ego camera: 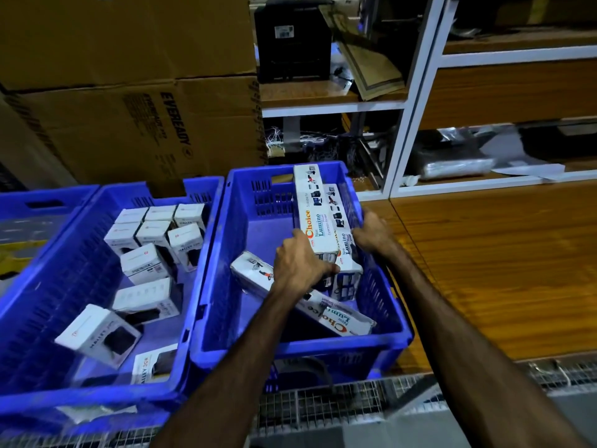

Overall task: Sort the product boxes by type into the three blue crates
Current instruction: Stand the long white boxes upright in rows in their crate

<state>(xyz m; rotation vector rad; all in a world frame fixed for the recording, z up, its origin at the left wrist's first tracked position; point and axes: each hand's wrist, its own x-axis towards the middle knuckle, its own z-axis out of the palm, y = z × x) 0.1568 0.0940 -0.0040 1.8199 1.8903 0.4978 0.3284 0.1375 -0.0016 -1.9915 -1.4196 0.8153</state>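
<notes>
Head view, long Choice box (315, 218): leans upright against the far right wall of the right crate (213, 253), beside a second like it (343, 234).
Left hand (298, 263): clamped on its near end.
Right hand (374, 236): cupped on the stack's right side at the crate wall.
Flat box (310, 299): lies diagonally on the floor under the left wrist.
Middle crate (103, 279): holds small white boxes.
Risk: the leaning pair probably topples onto the flat box if let go while tilted.
</notes>
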